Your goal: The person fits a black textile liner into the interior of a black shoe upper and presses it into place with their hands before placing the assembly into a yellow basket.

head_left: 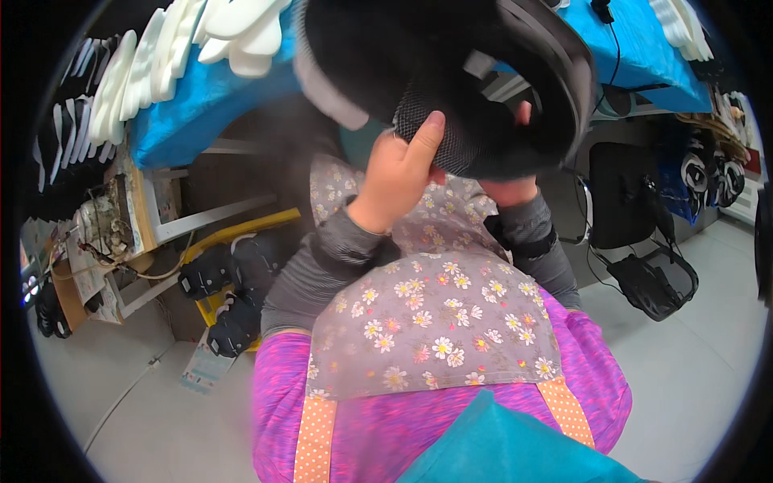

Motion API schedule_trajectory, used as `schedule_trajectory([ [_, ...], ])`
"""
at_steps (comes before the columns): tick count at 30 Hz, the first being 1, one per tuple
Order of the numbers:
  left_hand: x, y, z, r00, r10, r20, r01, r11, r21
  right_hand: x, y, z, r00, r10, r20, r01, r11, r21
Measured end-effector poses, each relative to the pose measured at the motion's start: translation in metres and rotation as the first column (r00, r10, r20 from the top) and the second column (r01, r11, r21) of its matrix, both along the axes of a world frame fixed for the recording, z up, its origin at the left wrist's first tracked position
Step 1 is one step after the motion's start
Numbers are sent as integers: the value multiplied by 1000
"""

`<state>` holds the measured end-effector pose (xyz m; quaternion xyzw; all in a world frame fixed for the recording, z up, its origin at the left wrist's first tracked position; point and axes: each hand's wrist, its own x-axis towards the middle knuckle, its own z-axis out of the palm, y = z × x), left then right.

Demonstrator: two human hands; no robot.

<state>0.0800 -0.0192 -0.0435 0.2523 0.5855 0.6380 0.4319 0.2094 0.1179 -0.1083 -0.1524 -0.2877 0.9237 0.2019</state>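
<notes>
Close in front of me at the top, I hold up a black mesh shoe (475, 137) with a pale edge on its left side. My left hand (394, 177) is closed on its near side, thumb pressed along the mesh and the other fingers mostly hidden. My right hand (514, 191) grips it from below and behind. One of that hand's fingertips shows through the opening, while the rest is covered by the shoe. The shoe's top is cut off by the picture's edge.
A blue-covered table (193, 121) curves across the front, with white foam insoles (149, 72) stacked at left. Several black shoes (233, 322) sit on a yellow rack (229, 241) at lower left. To the right stand a black chair (620, 193) and a black bag (656, 286).
</notes>
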Motion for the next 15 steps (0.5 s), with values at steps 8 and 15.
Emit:
schedule_trajectory([
  [8,3,-3,-44,700,77,-710,70,982,176,-14,-36,36,915,-348,202,243,878,413],
  [15,18,-15,-5,871,-466,-153,461,885,-70,-17,-19,61,905,-304,299,208,927,311],
])
